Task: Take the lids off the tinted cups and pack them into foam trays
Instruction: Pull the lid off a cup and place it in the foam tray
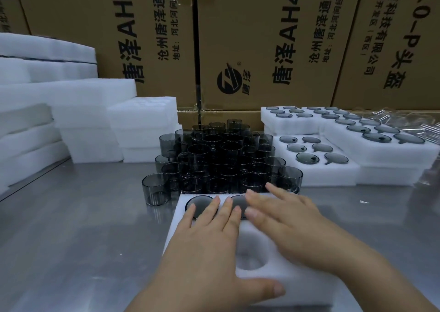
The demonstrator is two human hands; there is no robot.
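A white foam tray (307, 278) lies on the steel table right in front of me. Its far row holds a dark tinted cup (197, 203) in the left hole and a second tinted cup (239, 203) beside it, partly hidden by my fingers. A nearer hole (250, 261) is empty. My left hand (209, 235) rests flat on the tray with straight fingers touching the cups' rims. My right hand (285, 219) lies flat over the tray's right side, fingers spread, slightly blurred. A stacked cluster of tinted cups (221, 159) stands just behind the tray.
Foam trays holding tinted lids (312, 148) sit at the right, with more lid trays (381, 131) behind them. Stacks of blank foam trays (90, 112) fill the left. Cardboard boxes (262, 38) wall off the back. Clear glass items (404, 119) lie at far right.
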